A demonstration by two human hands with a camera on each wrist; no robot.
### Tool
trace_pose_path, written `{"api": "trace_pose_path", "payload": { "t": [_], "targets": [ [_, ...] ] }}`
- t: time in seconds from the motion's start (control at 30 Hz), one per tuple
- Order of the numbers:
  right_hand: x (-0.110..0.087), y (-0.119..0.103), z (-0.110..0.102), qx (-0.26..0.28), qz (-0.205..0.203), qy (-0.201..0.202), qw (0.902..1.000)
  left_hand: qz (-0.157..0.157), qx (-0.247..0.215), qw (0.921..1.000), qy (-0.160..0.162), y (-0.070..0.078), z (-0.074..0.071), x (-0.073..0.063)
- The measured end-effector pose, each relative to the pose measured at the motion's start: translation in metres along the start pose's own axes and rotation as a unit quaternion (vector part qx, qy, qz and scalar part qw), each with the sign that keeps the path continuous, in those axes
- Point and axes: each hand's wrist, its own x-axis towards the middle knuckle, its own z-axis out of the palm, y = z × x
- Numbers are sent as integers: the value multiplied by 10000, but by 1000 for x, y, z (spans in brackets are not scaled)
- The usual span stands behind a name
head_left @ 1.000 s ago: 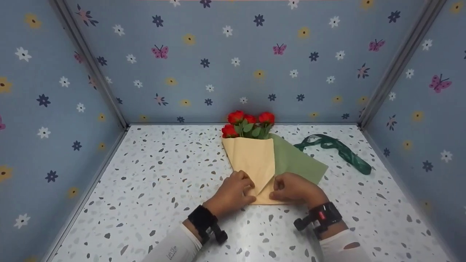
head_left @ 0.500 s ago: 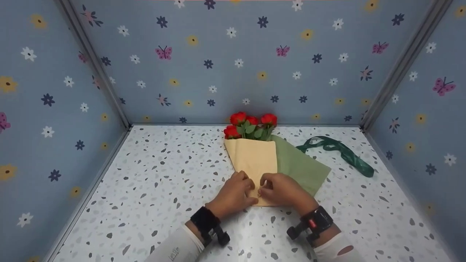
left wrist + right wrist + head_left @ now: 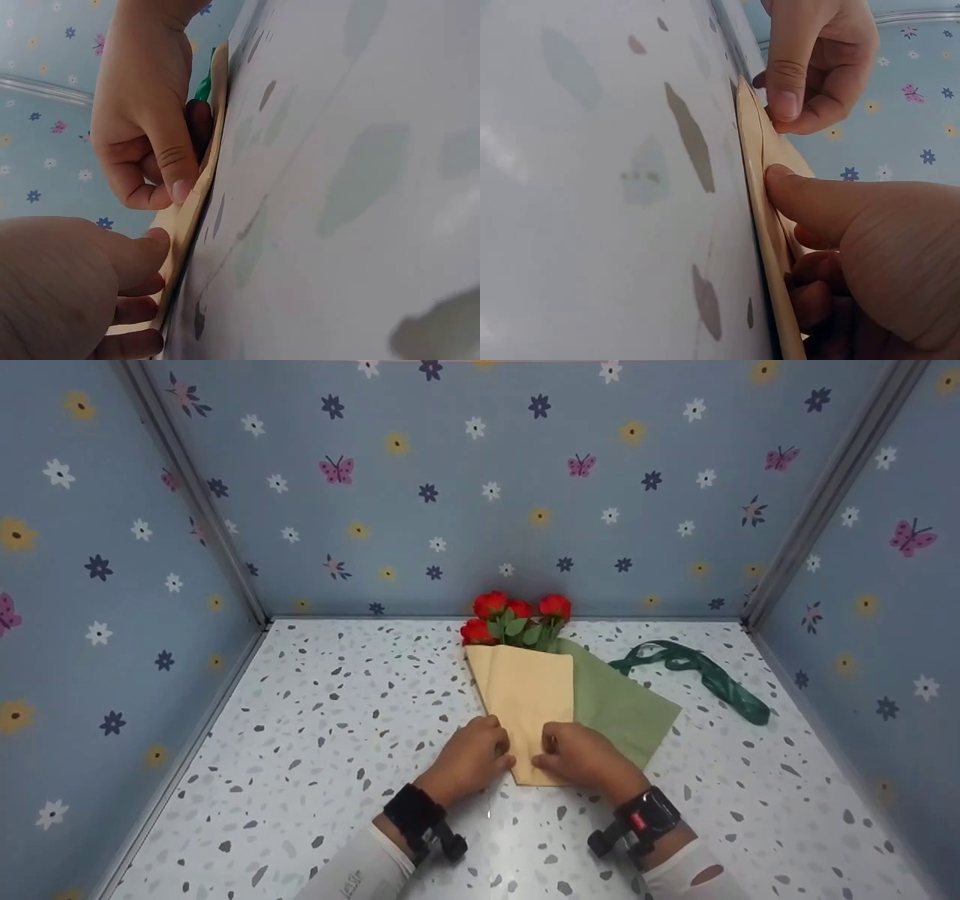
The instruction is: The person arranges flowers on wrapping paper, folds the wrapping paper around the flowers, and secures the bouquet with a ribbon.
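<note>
A bouquet of red roses (image 3: 491, 606) with green leaves lies at the back middle of the table. Tan wrapping paper (image 3: 529, 682) is folded over its stems, which are hidden. At the paper's lower left edge is my left hand (image 3: 466, 756), its bent fingers and thumb pinching the border. My right hand (image 3: 589, 754) holds the lower right part, thumb on the paper (image 3: 771, 225) and fingers curled beside it. In the left wrist view both hands' fingertips meet the paper's edge, close over the table.
Sage-green paper (image 3: 622, 705) spreads out from under the tan paper to the right. Farther right lies a dark green ribbon (image 3: 712, 679) in a loose loop. The speckled table (image 3: 337, 697) is walled by blue flowered panels (image 3: 480, 487).
My right hand has moved left, bringing the tan flap across; its slanted lower fold no longer shows. Just now my left hand has shifted slightly left to the paper's edge. The roses and ribbon stay put.
</note>
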Motion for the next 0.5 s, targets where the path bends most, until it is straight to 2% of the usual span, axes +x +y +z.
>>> {"api": "trace_pose_path", "payload": {
  "t": [0.33,0.5],
  "targets": [
    [-1,-9,-4,252,-197,160,9994,282,706,9971,-7,-3,-4,-4],
    [-4,-13,-4,122,-225,75,9996,275,971,9949,-51,0,-3,-6]
  ]
}}
